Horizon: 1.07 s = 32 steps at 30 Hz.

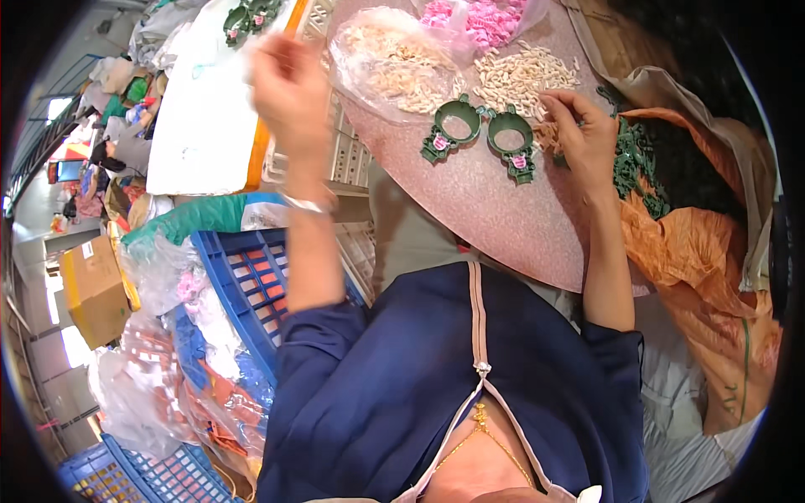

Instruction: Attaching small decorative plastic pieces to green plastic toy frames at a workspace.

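Observation:
Two green plastic ring-shaped pieces, each with a small pink flower, lie side by side on the round pinkish table: the left ring piece (439,141) and the right ring piece (517,158). My right hand (589,138) is over the table just right of them, thumb and index finger pinched together at the edge of a pile of small cream-coloured pieces (524,77). Whatever is between those fingertips is too small to make out. Raised at the left, my left hand (289,80) is smeared by motion beside a white board (214,109). More green flowered pieces (249,21) rest at the board's far end.
Clear bags of cream pieces (394,63) and pink pieces (486,21) sit at the table's far side. An orange woven sack (692,251) with green parts (637,168) stands at the right. A blue crate (243,277) and bagged goods (159,377) are on my left.

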Tool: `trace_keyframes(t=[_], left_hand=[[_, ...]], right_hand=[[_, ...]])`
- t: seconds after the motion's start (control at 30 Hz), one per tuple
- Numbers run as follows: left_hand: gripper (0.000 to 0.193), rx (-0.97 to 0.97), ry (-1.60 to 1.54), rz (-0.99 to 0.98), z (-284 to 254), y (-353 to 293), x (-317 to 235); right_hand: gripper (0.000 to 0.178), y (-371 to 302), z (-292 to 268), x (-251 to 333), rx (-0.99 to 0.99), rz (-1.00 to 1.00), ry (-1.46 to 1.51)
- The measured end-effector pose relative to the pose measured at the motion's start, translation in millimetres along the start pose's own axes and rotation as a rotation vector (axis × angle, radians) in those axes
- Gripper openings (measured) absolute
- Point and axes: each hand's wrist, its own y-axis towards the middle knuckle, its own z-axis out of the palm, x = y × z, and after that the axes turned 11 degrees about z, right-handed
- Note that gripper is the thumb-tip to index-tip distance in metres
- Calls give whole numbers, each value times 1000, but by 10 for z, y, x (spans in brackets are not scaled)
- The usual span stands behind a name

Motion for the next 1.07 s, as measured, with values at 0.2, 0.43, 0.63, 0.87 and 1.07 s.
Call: trace_keyframes(t=[0.2,0.43,0.63,0.87,1.07], left_hand=[[63,419,65,98,29,-1460,-249],[60,472,246,116,188,-1538,-325],[49,324,168,19,255,-1606,-247],[58,151,-184,-236,307,-1640,-441],[70,96,-374,-215,317,-1796,-346]], right_hand=[[13,37,18,98,-50,0,36],[14,57,-22,43,37,-158,-154],[19,108,-148,-63,26,-271,-474],[8,1,-218,113,163,-245,-670],[11,4,-56,218,182,-265,-418]])
